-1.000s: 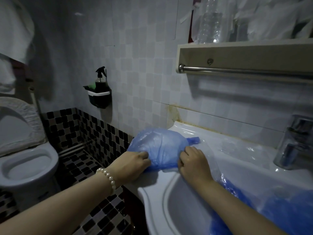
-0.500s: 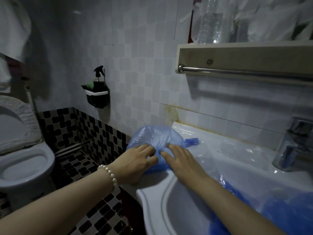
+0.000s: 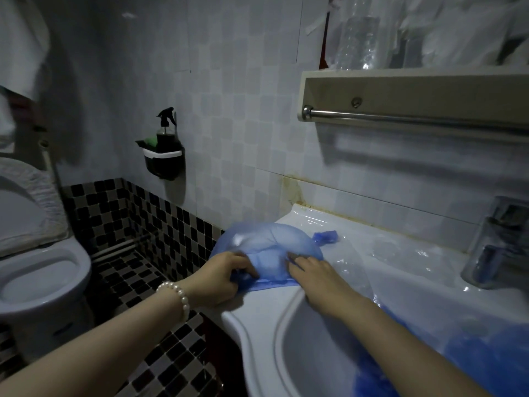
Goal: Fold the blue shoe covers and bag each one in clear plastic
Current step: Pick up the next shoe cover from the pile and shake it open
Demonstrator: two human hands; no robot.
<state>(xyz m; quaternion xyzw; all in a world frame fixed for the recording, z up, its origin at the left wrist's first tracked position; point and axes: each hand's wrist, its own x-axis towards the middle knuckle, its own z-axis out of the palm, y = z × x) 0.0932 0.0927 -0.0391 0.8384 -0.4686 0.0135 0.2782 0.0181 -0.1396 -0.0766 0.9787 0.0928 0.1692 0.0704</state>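
Centre of the frame: a blue shoe cover, puffed into a dome, lies on the left corner of the white washbasin, partly overhanging its left edge. The left hand, wearing a pearl bracelet at the wrist, has its fingers curled into the cover's lower left edge and grasps a bunch of the blue film. The right hand lies on the cover's lower right edge with fingers extended, pressing the film flat against the basin rim without clenching it. A small blue wad sits just right of the cover, on a sheet of clear plastic spread along the back ledge of the basin. More blue shoe covers are heaped at lower right. At right edge, a chrome faucet. Upper right, a wall shelf with a metal towel bar. Centre left, a spray bottle in a wall-mounted holder. Far left, a toilet.
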